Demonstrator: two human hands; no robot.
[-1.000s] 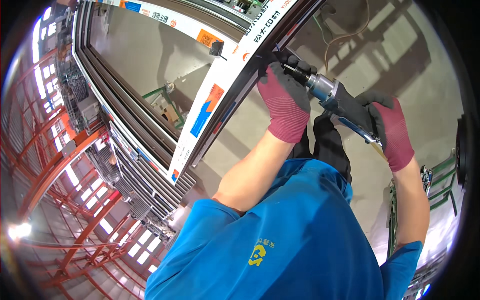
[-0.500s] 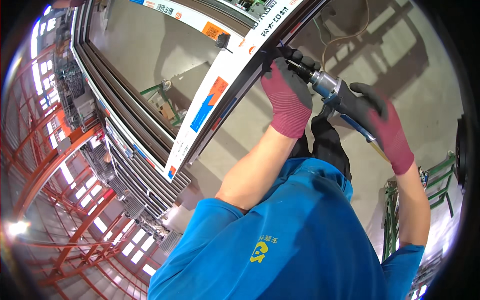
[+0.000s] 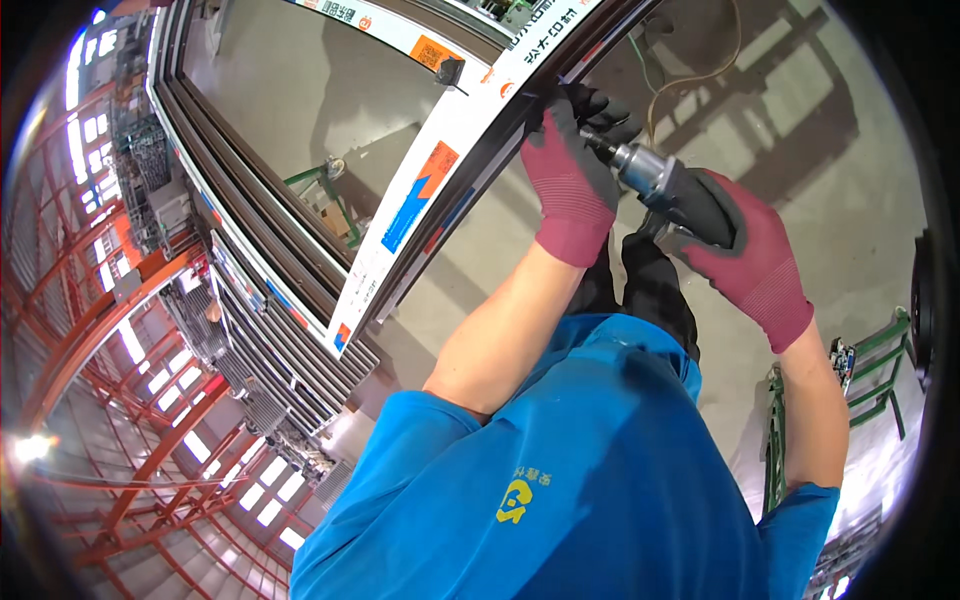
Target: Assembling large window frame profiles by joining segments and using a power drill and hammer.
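Observation:
My right hand [image 3: 745, 245], in a maroon glove with a grey coated palm, is closed round the dark handle of an air screwdriver [image 3: 648, 174]. The tool's silver body and black nose point up and left toward my other hand. My left hand [image 3: 575, 180], gloved alike, is at the near side of a dark metal profile frame [image 3: 462, 185] faced with white printed film. Its fingers curl in by the frame edge and the tool's nose; whatever they pinch is hidden. A small black block [image 3: 449, 72] sits on the film near the frame's corner joint.
Long brown profiles [image 3: 255, 190] run along the left side of the frame. Stacked metal bars [image 3: 290, 365] lie below them. A thin hose [image 3: 655, 100] trails over the floor at the upper right. Green metal stands [image 3: 880, 370] are at the lower right.
My right hand has moved left and closed more fully round the screwdriver handle; before, its fingers were looser and a blue lever showed. The tool's nose has shifted slightly down. My left hand stays by the frame.

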